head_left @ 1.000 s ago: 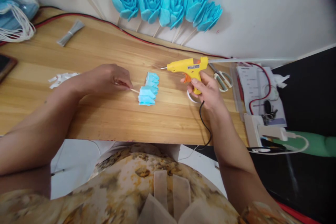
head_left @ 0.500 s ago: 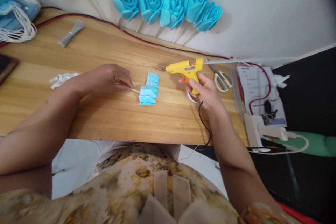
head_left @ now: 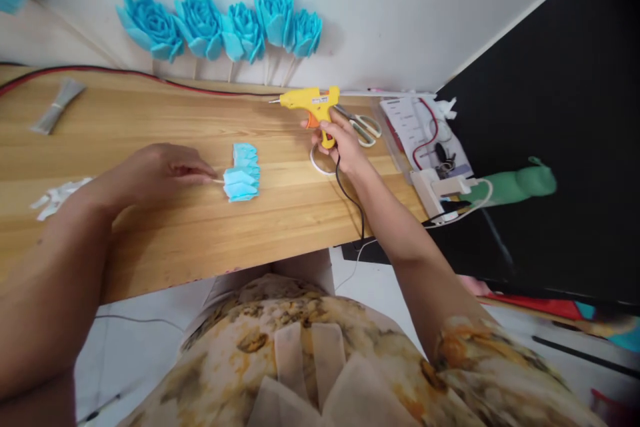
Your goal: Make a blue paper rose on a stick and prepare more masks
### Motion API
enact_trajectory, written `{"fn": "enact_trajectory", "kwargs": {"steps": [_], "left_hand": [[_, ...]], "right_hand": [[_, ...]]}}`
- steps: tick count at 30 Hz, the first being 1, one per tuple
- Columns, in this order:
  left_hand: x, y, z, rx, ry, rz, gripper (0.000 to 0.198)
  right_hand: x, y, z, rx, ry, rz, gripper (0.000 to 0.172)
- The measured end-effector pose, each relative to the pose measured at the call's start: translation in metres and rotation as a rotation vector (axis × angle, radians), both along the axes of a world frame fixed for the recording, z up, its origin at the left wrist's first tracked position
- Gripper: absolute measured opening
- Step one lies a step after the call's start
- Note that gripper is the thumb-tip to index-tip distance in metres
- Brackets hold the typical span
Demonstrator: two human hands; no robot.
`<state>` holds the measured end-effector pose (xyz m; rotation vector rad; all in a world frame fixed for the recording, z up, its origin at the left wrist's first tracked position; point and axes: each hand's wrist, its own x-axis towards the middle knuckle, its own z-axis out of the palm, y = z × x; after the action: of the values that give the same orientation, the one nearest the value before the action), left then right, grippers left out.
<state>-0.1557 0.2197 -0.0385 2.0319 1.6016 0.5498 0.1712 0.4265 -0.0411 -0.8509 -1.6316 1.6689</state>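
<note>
My left hand (head_left: pixel 173 173) is closed around a thin wooden stick (head_left: pixel 218 181). At the stick's far end lies a pleated light-blue paper strip (head_left: pixel 242 183), part of it wrapped at the stick and part stretching back over the table. My right hand (head_left: pixel 340 140) grips a yellow hot glue gun (head_left: pixel 313 100) by its handle, a finger at the orange trigger. The gun's metal nozzle points left, above the table and apart from the blue strip. Its black cord hangs down past my wrist.
Several blue paper flowers (head_left: pixel 243 32) on sticks lean against the wall. Scissors (head_left: pixel 367 130) lie behind my right hand, near papers (head_left: pixel 417 127) and a white power strip (head_left: pixel 433 197). White scraps (head_left: pixel 57 199) and a tied grey bundle (head_left: pixel 57 107) lie at left.
The view has swung to the right, so the table things appear further left. My right hand has lifted the glue gun slightly away from the blue strip. Both hands keep their grips.
</note>
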Motion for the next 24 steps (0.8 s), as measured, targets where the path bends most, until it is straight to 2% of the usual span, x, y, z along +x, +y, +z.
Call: {"fn": "enact_trajectory", "kwargs": {"steps": [4,7,10,14,19,22,24], "left_hand": [[0.004,0.001,0.002,-0.026,-0.004,0.032,0.054],[0.006,0.003,0.005,-0.036,0.013,0.054,0.061],[0.006,0.005,0.006,-0.043,0.052,0.051,0.065],[0.005,0.007,0.005,-0.029,0.063,0.051,0.068],[0.003,0.008,0.001,-0.05,0.044,0.072,0.064],[0.002,0.01,-0.002,-0.048,0.059,0.089,0.056],[0.002,0.01,-0.002,-0.045,0.079,0.09,0.054]], "right_hand": [[0.009,0.015,0.003,-0.066,0.097,-0.044,0.028],[0.024,0.017,0.01,-0.144,0.062,-0.15,0.016],[0.04,0.008,0.016,-0.196,0.058,-0.243,0.02],[0.052,-0.007,0.016,-0.232,0.079,-0.273,0.027],[0.062,-0.023,0.008,-0.251,0.074,-0.288,0.01],[0.071,-0.03,0.002,-0.214,0.072,-0.26,0.017],[0.076,-0.034,-0.001,-0.185,0.056,-0.289,0.023]]}}
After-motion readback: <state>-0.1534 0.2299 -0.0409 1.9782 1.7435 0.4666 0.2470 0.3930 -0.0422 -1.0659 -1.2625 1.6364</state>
